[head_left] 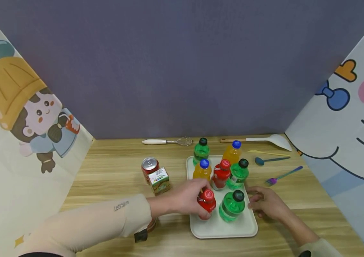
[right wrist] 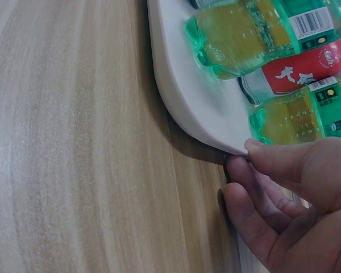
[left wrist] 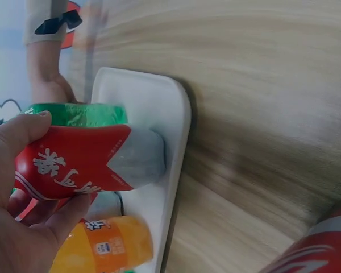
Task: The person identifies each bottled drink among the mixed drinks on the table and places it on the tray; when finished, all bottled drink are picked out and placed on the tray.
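My left hand (head_left: 190, 197) grips a small red-labelled bottle (head_left: 208, 200), its thumb and fingers curled round it over the white tray (head_left: 201, 231). In the left wrist view the bottle's whitish lower end overlaps the tray's surface. My right hand (head_left: 268, 202) pinches the tray's right edge between thumb and fingers, seen closely in the right wrist view. Beside the gripped bottle stands a green bottle (head_left: 231, 207) with a black cap. Farther back on the tray are another red bottle (head_left: 221, 175), two more green bottles (head_left: 238, 175) and two orange drink bottles (head_left: 202, 172) with blue caps.
Left of the tray stand a red can (head_left: 150, 168) and a small drink carton (head_left: 160, 182); another can is mostly hidden below my left forearm. Along the back lie a whisk (head_left: 167, 141) and a white-headed spoon (head_left: 276, 140). A yellow utensil (head_left: 273, 153), blue spoon (head_left: 270, 160) and purple fork (head_left: 281, 176) lie right.
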`<act>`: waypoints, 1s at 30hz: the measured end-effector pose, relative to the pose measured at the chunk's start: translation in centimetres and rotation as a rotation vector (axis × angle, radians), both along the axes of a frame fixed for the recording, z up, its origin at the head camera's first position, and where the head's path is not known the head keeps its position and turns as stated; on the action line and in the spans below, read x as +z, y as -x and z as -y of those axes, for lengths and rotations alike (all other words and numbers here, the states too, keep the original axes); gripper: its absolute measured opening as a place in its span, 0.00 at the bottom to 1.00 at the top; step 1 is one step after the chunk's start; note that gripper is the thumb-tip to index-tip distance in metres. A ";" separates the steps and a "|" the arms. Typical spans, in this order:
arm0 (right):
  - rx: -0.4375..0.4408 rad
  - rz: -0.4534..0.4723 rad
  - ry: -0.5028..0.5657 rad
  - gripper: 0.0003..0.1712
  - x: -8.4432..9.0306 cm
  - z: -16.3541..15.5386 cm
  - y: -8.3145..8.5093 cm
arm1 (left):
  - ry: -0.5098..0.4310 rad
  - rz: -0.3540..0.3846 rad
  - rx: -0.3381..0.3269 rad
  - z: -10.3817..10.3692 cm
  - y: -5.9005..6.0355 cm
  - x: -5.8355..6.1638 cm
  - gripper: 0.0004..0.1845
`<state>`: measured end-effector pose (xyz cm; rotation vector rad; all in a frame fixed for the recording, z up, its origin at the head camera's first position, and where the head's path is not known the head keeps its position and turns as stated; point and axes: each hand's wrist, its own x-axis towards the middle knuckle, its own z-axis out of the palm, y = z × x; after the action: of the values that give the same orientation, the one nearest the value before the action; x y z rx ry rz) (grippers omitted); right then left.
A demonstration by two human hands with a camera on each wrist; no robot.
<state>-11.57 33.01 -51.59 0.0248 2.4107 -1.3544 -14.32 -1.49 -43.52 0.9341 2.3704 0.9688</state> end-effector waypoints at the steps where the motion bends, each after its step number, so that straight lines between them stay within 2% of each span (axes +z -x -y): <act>1: 0.001 0.001 0.001 0.36 0.0 0.0 0.0 | 0.005 -0.001 -0.001 0.0 0.0 0.0 0.30; 10: -0.002 0.005 -0.018 0.37 0.1 -0.2 0.1 | 0.008 -0.004 -0.007 -0.3 0.0 -0.5 0.31; 16: -0.024 0.007 -0.056 0.36 0.6 -0.2 -0.3 | -0.071 0.084 -0.023 0.0 0.2 -0.5 0.28; 20: -0.008 0.005 -0.061 0.36 0.7 -0.4 -0.3 | -0.119 0.136 -0.041 0.3 0.2 -0.2 0.28; 25: 0.054 -0.034 -0.087 0.34 1.0 -0.9 -0.3 | -0.166 0.178 -0.056 1.1 0.0 0.6 0.31; 30: 0.109 -0.134 -0.136 0.28 2.3 -1.6 -0.1 | -0.204 0.192 -0.005 3.0 -0.3 1.9 0.30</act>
<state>-11.50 34.57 -49.28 -0.1645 2.5702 -1.1767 -13.98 -4.50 -41.65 0.8747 2.1387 1.2581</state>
